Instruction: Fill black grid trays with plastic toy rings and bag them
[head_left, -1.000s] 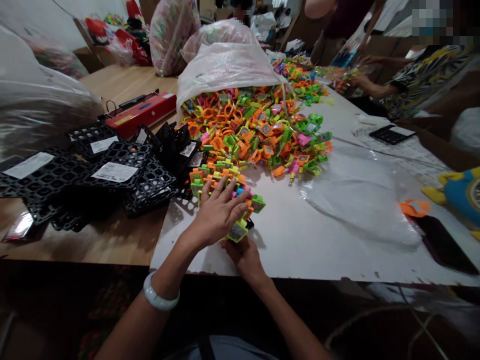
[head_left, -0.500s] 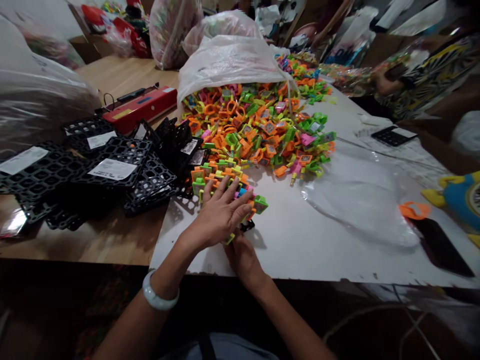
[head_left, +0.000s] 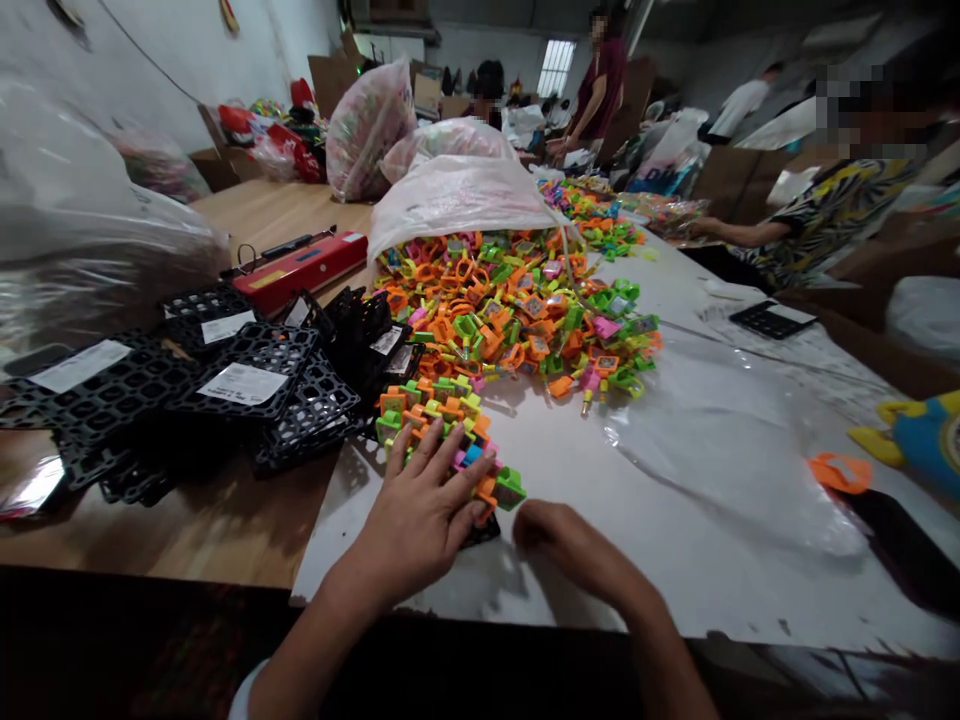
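Note:
My left hand (head_left: 420,510) lies palm down, fingers spread, over rows of small bright plastic pieces (head_left: 450,405) that look like toy watches. They stand packed together in a black lattice tray (head_left: 481,532), mostly hidden beneath them and my hand. Just right of the tray, my right hand (head_left: 559,540) is low over the white board (head_left: 570,590) with its fingers curled in; what they hold, if anything, is hidden. Beyond both hands, a large heap of the same orange, green, yellow and pink pieces (head_left: 510,310) spills from a white plastic bag (head_left: 465,195).
Black lattice trays with white labels (head_left: 247,385) are piled at the left, near a red box (head_left: 304,270). To the right lie a clear plastic bag (head_left: 720,450), a dark phone (head_left: 911,550) and an orange piece (head_left: 840,472). Another person (head_left: 832,215) sits at the far right.
My right hand has come out from beside the tray and moved right, apart from it. The left hand stays on the pieces. The view has tilted up, showing more of the room.

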